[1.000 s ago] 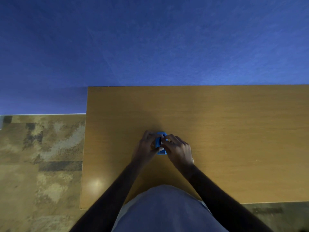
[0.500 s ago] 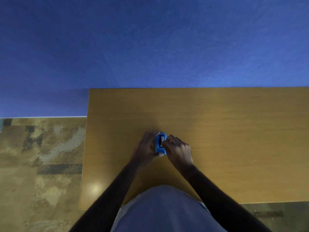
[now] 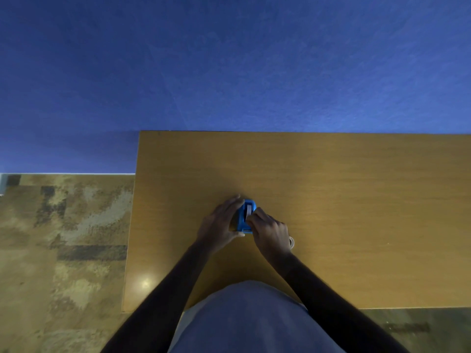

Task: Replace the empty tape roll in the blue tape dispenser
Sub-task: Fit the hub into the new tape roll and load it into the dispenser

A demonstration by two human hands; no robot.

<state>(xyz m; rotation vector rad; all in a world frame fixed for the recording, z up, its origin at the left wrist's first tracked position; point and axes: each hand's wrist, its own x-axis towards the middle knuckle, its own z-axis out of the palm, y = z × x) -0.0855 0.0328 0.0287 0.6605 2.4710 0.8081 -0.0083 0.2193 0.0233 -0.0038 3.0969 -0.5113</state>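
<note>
The blue tape dispenser (image 3: 244, 217) stands on the wooden table (image 3: 331, 200), a little left of its middle. A pale strip of tape shows in the slot on its top. My left hand (image 3: 219, 222) wraps around the dispenser's left side and holds it. The fingertips of my right hand (image 3: 270, 231) pinch at the top of the dispenser on its right side. A small whitish ring, likely a tape roll (image 3: 292, 242), peeks out from under my right hand on the table; most of it is hidden.
A blue wall (image 3: 229, 67) rises behind the table's far edge. Left of the table lies patterned carpet floor (image 3: 63, 238). My grey-clad lap (image 3: 244, 322) fills the bottom centre, at the table's near edge.
My hands have parted slightly, so more of the dispenser's top and its pale tape strip shows. The whitish ring beside my right hand has come into view.
</note>
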